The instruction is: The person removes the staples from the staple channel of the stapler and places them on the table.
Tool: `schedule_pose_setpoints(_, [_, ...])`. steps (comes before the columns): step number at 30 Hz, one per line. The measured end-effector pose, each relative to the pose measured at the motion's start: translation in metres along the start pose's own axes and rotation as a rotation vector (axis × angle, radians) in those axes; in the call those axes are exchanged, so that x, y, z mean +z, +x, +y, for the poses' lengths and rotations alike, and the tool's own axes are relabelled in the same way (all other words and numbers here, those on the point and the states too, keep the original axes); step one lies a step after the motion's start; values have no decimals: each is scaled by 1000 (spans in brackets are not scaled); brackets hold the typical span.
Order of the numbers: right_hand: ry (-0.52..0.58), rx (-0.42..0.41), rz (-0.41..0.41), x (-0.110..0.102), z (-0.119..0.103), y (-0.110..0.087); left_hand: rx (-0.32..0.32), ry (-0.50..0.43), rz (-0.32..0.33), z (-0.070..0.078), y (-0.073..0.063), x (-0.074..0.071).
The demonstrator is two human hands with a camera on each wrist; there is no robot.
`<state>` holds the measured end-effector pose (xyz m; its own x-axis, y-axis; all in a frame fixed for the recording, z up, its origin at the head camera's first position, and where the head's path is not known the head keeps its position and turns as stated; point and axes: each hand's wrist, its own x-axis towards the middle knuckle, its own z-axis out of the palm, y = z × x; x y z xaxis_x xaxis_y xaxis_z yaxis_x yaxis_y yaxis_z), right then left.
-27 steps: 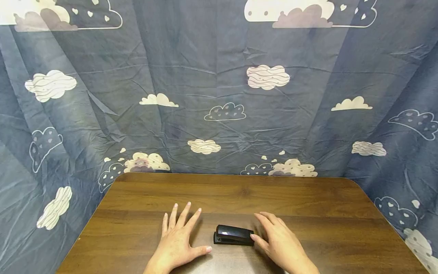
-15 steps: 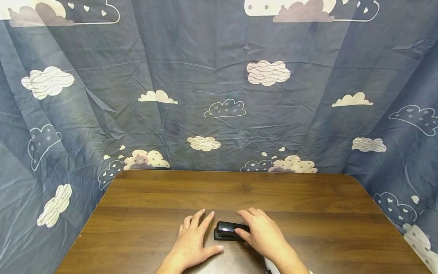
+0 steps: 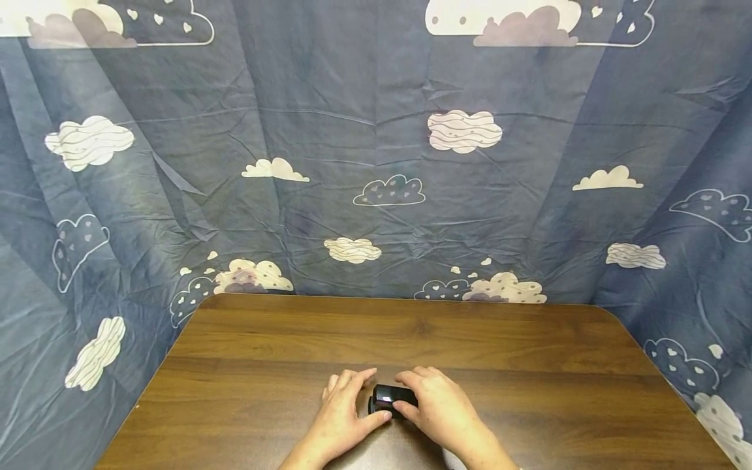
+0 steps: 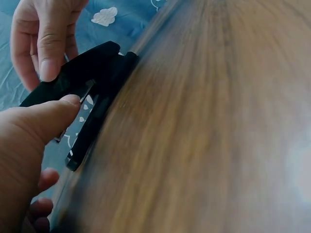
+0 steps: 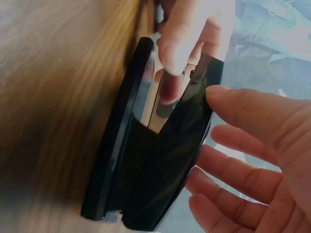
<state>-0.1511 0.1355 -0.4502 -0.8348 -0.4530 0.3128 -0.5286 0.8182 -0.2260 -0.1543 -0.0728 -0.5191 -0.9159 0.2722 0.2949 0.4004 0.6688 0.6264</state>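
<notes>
Two bare hands at one black stapler [image 3: 390, 393]; stapler sits on the table [image 3: 499, 339], toward the near side and roughly mid-width, front end pointing left, between the two hands; glossy hard casing, long shape, rounded upper arm [image 5: 167, 160] with a small bright highlight in the head view; slim straight base [image 5: 119, 128] beneath; arm and base stand apart in a narrow wedge at the front, a thin shiny metal strip [image 4: 87, 91] visible in that gap; right hand [image 3: 440, 408] pinches the upper arm, thumb on the near side, fingers curved round the far side, palm covering the rear part from above; left hand [image 3: 343, 414] is at the front end, thumb and forefinger held apart in a loose C, thumb tip overlapping the near edge by the gap, remaining fingers gently bent; cannot tell whether that thumb presses or just lies alongside; table surface is brown wood grain, smooth, slightly shiny near the hands, dark and lighter bands running lengthwise, far corners rounded; behind it hangs dark blue-grey cloth [image 3: 329, 85], thin-looking, creased and folded; cloud prints [image 3: 464, 132] all over, some solid pale, some wavy-striped, some dotted, others mere outlines filled with little hearts.
</notes>
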Motion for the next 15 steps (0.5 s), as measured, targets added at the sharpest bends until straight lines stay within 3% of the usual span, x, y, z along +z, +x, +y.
schedule_pose_setpoints(10, [12,-19,-42,3,-13,9,32,18,25,-2,2,5])
schedule_pose_setpoints(15, [-46,-39,-38,12,-14,11,47,55,43,-3,2,5])
